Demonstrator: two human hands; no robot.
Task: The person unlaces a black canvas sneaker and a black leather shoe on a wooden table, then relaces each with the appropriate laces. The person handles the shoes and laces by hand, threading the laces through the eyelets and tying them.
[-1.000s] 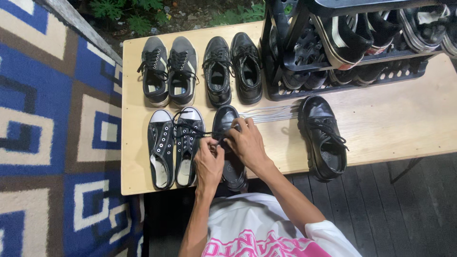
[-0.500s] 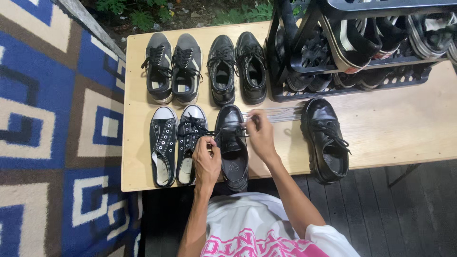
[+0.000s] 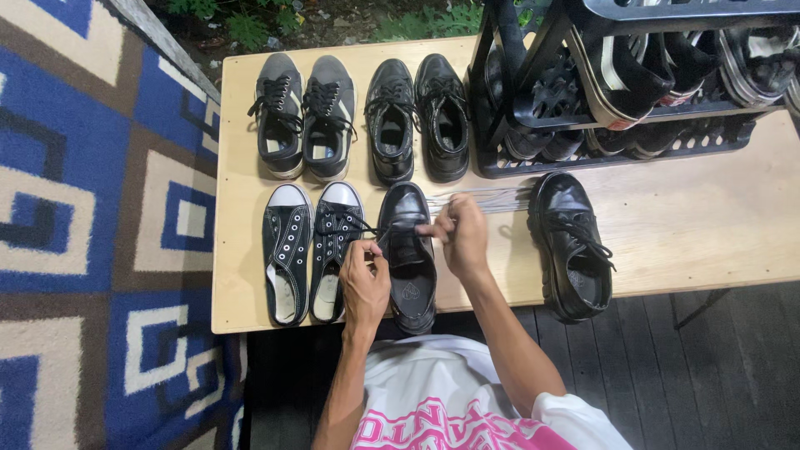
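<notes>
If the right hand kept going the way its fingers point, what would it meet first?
The right hand points left across the black leather shoe; beyond it, probably the black canvas sneaker, though height is unclear.

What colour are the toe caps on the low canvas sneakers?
White, on the black canvas sneakers; head view.

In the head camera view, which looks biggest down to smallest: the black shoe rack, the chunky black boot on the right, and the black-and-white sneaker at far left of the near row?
1. black shoe rack, largest by far, though partly cut off.
2. chunky black boot.
3. black-and-white sneaker, slightly smaller than the boot; they look close, so that order is unsure.
</notes>
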